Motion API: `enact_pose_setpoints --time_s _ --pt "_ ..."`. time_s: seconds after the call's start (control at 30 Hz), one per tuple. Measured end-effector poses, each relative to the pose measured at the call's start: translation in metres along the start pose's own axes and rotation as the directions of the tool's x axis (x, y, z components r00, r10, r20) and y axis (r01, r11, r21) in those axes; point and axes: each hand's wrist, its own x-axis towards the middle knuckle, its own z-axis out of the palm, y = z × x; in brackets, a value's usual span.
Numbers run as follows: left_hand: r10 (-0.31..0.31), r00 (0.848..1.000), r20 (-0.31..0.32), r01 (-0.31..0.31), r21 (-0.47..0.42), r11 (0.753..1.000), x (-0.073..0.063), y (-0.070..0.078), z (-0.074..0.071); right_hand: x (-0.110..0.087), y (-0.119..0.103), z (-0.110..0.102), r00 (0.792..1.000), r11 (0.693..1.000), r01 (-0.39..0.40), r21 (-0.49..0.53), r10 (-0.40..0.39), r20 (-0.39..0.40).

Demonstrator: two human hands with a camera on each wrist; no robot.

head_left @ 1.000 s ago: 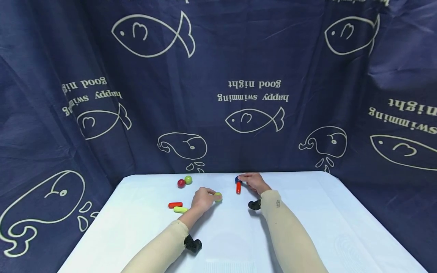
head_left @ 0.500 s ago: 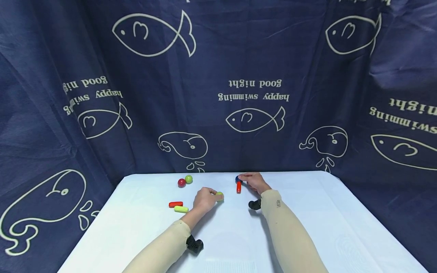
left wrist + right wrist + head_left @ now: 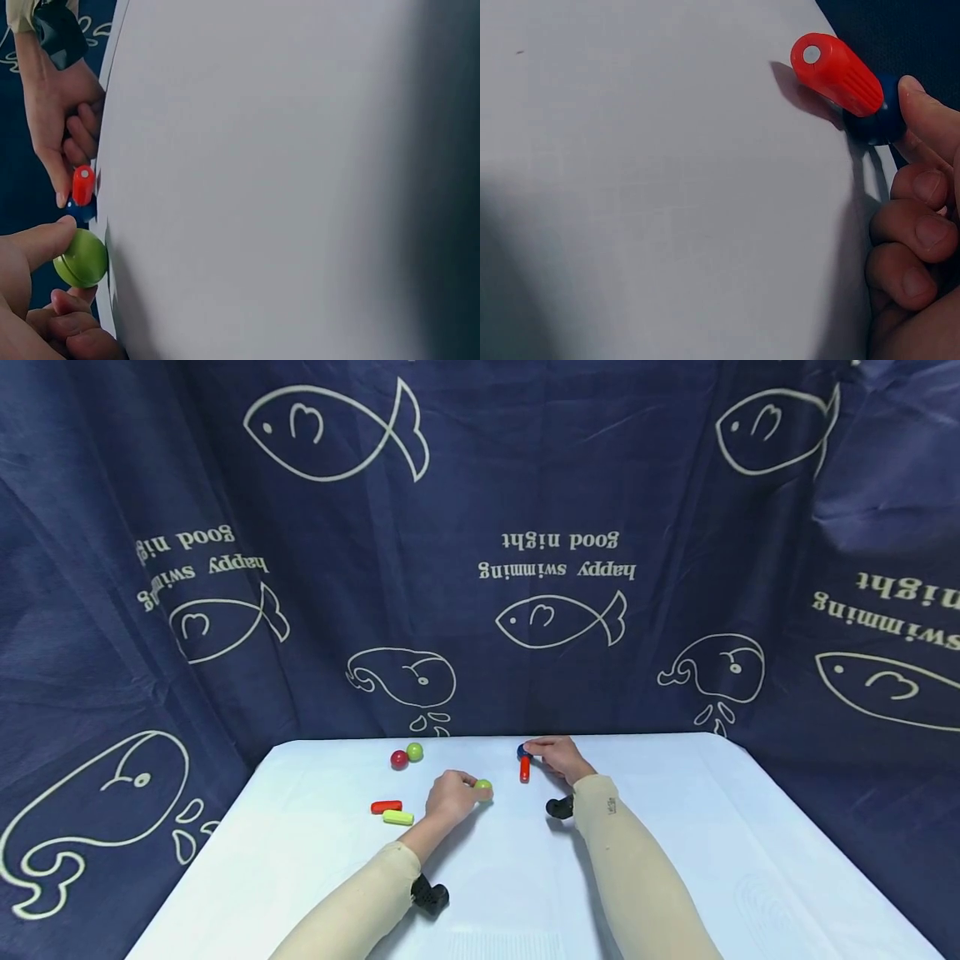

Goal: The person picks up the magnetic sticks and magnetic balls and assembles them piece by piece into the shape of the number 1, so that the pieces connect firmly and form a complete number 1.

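Note:
My left hand (image 3: pixel 452 797) pinches a green ball (image 3: pixel 82 259) between thumb and fingertips, close over the white table; a seam line runs round the ball. Farther back, my right hand (image 3: pixel 557 755) grips a dark blue ball (image 3: pixel 871 124) between thumb and index finger, its other fingers curled in. Joined to the blue ball is a red rod (image 3: pixel 836 71) with a grey round spot at its free end, pointing toward my body. In the head view the red rod lies to the right of the green ball, with a short gap between them.
On the left of the white table (image 3: pixel 315 860), a red ball (image 3: pixel 399 760) and another green ball (image 3: pixel 415 751) sit together at the back. Nearer lie a red rod (image 3: pixel 386 807) and a yellow-green rod (image 3: pixel 397 817). A dark blue curtain (image 3: pixel 480 693) hangs behind the table.
My left hand has shifted slightly right with the green ball, toward the red rod on the blue ball. My right hand keeps its hold in about the same place.

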Motion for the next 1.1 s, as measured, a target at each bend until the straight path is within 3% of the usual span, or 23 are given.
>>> enact_pose_setpoints --time_s 0.2,0.5,0.9,1.1 --pt "0.004 1.0 0.025 -0.004 -0.009 1.0 -0.001 0.005 0.001 0.003 0.001 0.0 1.0 1.0 -0.017 0.003 0.017 0.001" --pt "-0.015 1.0 0.01 0.015 0.019 1.0 0.0 0.005 0.004 0.008 0.002 0.0 0.999 0.999 -0.038 -0.005 0.038 -0.01" --pt "0.046 0.997 0.065 -0.047 0.024 0.999 0.002 0.013 0.016 0.008 0.001 0.001 1.0 0.999 -0.028 -0.02 0.028 -0.006" --pt "0.029 0.998 0.062 -0.03 0.017 0.999 0.004 0.017 0.021 0.008 0.002 0.001 1.0 1.0 -0.022 -0.013 0.022 -0.014"
